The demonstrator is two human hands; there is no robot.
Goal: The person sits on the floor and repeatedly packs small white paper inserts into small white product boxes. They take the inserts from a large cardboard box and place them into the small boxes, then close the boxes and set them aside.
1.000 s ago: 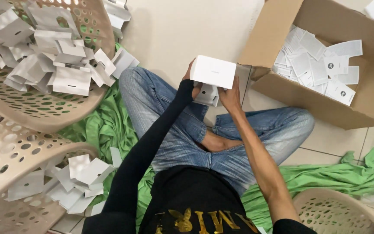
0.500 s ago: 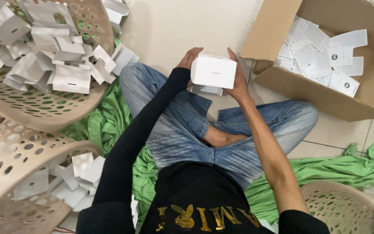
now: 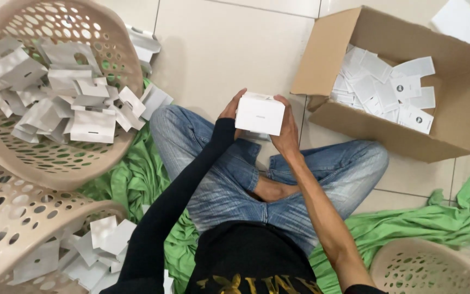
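We hold a small white box (image 3: 260, 113) above our crossed legs, at about knee height, between both hands: the left hand (image 3: 230, 109) cups its left side with the fingers curled round the far edge, and the right hand (image 3: 288, 126) clamps its right side, thumb and fingers closed against the card. The box looks fully squared up, with flat matte faces and crisp edges; whether its top flap is tucked in we cannot tell from this angle. We judge the work to be mid-way: the tan perforated basket (image 3: 6, 163) to our left is heaped with flat grey-white card blanks (image 3: 91, 125), some spilling over its rim onto the floor, and a second basket (image 3: 12, 218) nearer to us holds a shallower layer of the same pieces, so much stock remains unfolded. To our right, the brown corrugated carton (image 3: 463, 130) lies open with a loose pile of white square pieces (image 3: 387, 87) inside, covering only part of its bottom. A third basket (image 3: 431, 267), rim only, shows at lower right. Under us lies a crumpled green cloth (image 3: 137, 179), soft and creased, on glossy pale floor tiles (image 3: 229, 49). We wear faded blue jeans (image 3: 229, 179), with a black sleeve on the left arm and the right forearm bare.
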